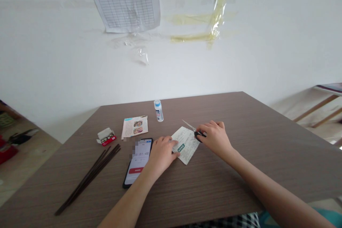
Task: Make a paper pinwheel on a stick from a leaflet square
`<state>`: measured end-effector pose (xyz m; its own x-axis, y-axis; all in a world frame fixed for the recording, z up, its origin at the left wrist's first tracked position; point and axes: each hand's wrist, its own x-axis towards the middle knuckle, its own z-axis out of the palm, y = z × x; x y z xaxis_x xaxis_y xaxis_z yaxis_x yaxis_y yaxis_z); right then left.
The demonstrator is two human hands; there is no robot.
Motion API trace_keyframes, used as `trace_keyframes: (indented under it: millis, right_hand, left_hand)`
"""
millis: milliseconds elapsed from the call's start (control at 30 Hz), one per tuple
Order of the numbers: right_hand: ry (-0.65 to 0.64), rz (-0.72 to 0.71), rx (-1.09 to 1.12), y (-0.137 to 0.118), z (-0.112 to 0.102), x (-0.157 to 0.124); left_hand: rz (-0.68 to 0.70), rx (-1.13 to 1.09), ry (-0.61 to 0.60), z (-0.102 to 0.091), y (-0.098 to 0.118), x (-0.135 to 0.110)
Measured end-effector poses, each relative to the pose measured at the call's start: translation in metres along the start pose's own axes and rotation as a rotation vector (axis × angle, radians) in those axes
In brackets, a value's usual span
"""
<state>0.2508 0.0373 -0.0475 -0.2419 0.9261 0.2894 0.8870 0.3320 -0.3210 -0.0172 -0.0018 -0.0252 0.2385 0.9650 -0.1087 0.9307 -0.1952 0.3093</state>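
Pressing the printed paper slip (187, 146) down with your left hand (161, 155) spread, your right hand (215, 139) closes around the black-handled scissors (198, 134) at its edge.

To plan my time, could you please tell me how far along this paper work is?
Done: a printed slip lies apart from the picture leaflet. In hand: the left hand pins that slip while the right hand holds scissors. Left: the glue bottle stands capped.
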Motion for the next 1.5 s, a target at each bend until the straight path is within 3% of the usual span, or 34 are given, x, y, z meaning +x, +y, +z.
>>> trace_keyframes:
  millis: [267,467,667,1067,1500]
  right_hand:
    - [-0.148,-0.104,-0.078,-0.019,0.025,-0.006]
    - [-0.173,-0.139,-0.068,-0.013,0.031,-0.01]
    - [-0.127,-0.098,0.018,0.007,0.028,-0.008]
    - [-0.292,-0.189,0.096,0.018,0.014,-0.007]
    - [-0.195,-0.246,0.124,0.01,0.029,-0.011]
  left_hand:
    - [-0.006,0.031,-0.022,-0.002,0.004,-0.002]
    - [-0.007,0.025,-0.025,-0.003,0.005,-0.002]
    - [-0.011,0.012,-0.015,-0.003,0.005,-0.001]
    - [0.014,-0.022,-0.004,0.002,0.001,0.003]
    - [0.044,-0.09,0.09,0.003,0.007,0.005]
